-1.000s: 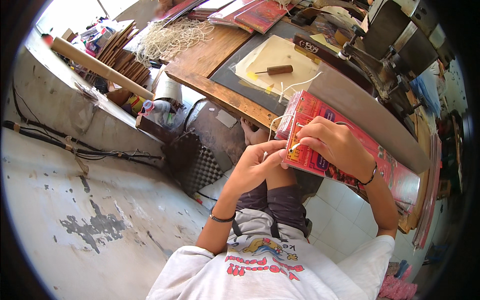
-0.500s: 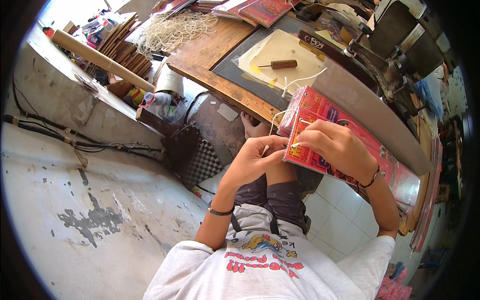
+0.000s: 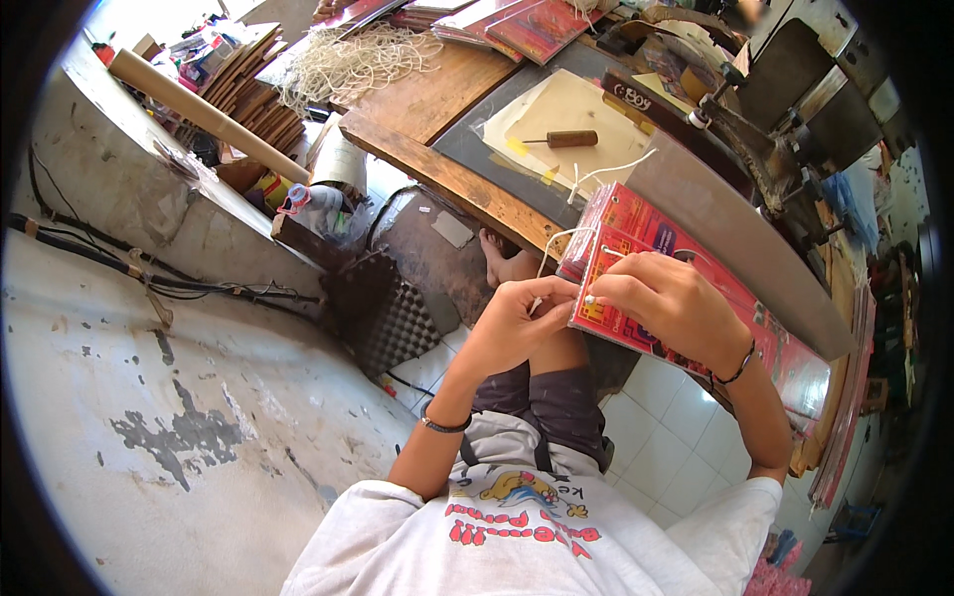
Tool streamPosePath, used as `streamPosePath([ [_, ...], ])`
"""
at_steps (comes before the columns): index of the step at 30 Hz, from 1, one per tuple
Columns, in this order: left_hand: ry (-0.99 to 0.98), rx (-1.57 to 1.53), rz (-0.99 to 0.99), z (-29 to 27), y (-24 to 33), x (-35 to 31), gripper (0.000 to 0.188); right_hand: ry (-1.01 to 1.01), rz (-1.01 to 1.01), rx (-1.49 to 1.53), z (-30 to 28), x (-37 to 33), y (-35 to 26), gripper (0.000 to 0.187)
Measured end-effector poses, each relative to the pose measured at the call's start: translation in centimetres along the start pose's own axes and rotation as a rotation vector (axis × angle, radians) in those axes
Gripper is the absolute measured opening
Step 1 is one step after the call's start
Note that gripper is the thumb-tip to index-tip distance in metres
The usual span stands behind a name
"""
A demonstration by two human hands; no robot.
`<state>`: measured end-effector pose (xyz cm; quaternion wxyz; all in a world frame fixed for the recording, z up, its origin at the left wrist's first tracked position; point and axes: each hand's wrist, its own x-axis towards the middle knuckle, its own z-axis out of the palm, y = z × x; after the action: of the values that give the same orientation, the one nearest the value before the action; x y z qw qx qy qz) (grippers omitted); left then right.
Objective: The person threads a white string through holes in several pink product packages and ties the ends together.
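Note:
A stack of red printed boards (image 3: 636, 214) lies at the table's near edge, with a white cord (image 3: 566, 233) looping from its left end. My left hand (image 3: 519, 323) is closed by the front corner of the top board, and a bit of white cord shows between its thumb and forefinger. Over the board's left end, my right hand (image 3: 676, 303) pinches a short white cord end that sticks up from the printed face. Whether both cord ends belong to one piece is hidden by my fingers.
Behind the boards, an awl with a wooden handle (image 3: 571, 139) rests on cream sheets (image 3: 537, 114). A heap of white cord (image 3: 363, 65) lies at the far left of the table. At right stands a dark metal machine (image 3: 760, 149) with a long grey plate (image 3: 735, 238).
The whole view has shifted slightly. My right fingers have shifted a little on the cord end at the board; my left hand stays at the board's corner.

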<state>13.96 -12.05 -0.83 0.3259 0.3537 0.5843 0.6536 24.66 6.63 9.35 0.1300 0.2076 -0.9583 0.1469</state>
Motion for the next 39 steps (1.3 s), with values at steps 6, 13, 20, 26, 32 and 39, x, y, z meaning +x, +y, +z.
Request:
streamPosePath([
  [6, -0.072, -0.197, -0.022, 0.2, -1.3, 0.3, 0.013, 0.013, 0.02, 0.021, 0.3, -0.2, 0.2, 0.025],
  [13, -0.066, -0.268, 0.018, 0.5, -2.1, 0.5, 0.015, -0.024, 0.022, 0.061, 0.0, 0.2, 0.4, 0.021],
  [20, -0.11, -0.363, 0.003, 0.4, -1.7, 0.1, 0.022, -0.055, 0.022, 0.043, -0.2, 0.2, 0.5, 0.017],
  [26, -0.11, -0.286, 0.008, 0.1, -1.9, 0.2, 0.022, -0.079, 0.029, 0.038, -0.4, 0.6, 0.0, 0.015],
  [32, -0.05, -0.261, 0.047, 0.7, -2.6, 0.5, 0.016, -0.032, 0.032, 0.032, 0.2, 0.5, 0.2, 0.019],
  [39, 0.021, -0.307, -0.002, 0.5, -2.5, 0.2, 0.013, 0.03, -0.003, -0.03, 0.5, 0.3, 0.7, 0.021],
])
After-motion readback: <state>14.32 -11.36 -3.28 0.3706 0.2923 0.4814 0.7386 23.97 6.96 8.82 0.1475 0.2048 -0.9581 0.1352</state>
